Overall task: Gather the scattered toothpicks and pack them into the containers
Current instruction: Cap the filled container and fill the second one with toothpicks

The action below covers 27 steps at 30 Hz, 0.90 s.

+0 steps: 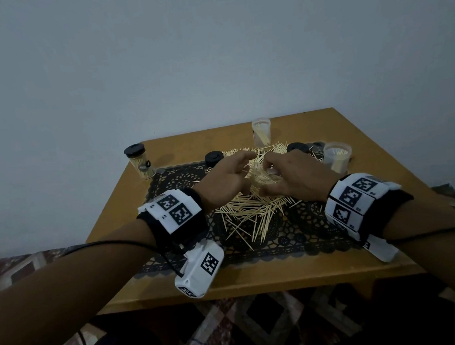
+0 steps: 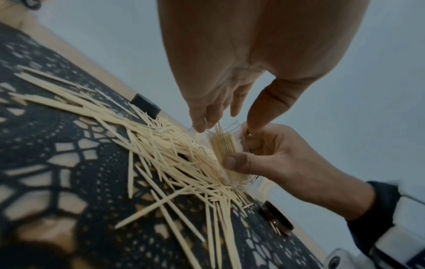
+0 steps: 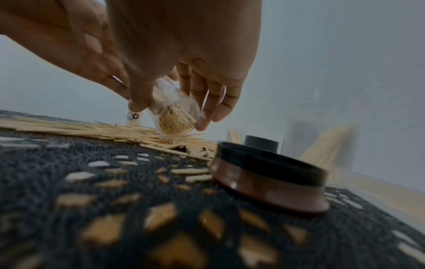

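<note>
On the far left of the table [image 1: 257, 277] I see a capped jar [image 1: 140, 165] standing upright, packed with toothpicks, just off the left edge of the dark lace mat [image 1: 295, 238]. Right of it, a black lid [image 1: 214, 158] lies at the mat's far edge.

My left hand [image 1: 228, 176] hovers over the middle of the pile of toothpicks [image 1: 249, 211], fingers extended and loosely spread. From the left wrist camera its fingertips [image 2: 200, 125] reach the mouth of a clear jar [image 2: 226, 151]; a few sticks poke out there, but I cannot tell whether any are pinched between them.

The pile sprawls across the mat's centre, thickest under my hands and thinning toward the near edge.

My right hand [image 1: 290, 176] grips that clear jar, thumb on one side and fingers wrapped round the other. The jar is tilted, its base down in the pile, and it is partly filled with toothpicks. In the head view the hand mostly hides it.

Beyond the hands, an open cup [image 1: 261, 132] with toothpicks stands upright at the far edge. Right of my right hand lies another lid [image 1: 297, 147], and farther right a second open cup [image 1: 336, 157] holds more toothpicks.
</note>
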Each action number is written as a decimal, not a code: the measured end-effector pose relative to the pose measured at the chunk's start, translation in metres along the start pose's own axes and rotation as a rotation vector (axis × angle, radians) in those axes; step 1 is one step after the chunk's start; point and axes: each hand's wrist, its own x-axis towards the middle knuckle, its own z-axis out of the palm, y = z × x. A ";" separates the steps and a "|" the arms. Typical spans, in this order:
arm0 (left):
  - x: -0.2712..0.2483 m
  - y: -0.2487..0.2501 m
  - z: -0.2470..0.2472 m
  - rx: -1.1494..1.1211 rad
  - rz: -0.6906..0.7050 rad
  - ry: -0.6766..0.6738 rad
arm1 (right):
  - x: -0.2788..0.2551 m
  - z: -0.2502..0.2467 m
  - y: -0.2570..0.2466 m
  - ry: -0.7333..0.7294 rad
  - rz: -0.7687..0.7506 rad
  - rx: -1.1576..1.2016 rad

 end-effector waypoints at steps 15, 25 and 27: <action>0.007 -0.015 -0.013 0.222 0.090 0.086 | 0.003 0.001 0.009 0.064 0.085 -0.033; 0.025 -0.036 -0.020 0.953 -0.095 -0.190 | 0.002 -0.001 0.015 0.078 0.164 -0.049; 0.030 -0.038 -0.020 0.983 -0.082 -0.156 | 0.002 -0.002 0.016 0.077 0.164 -0.045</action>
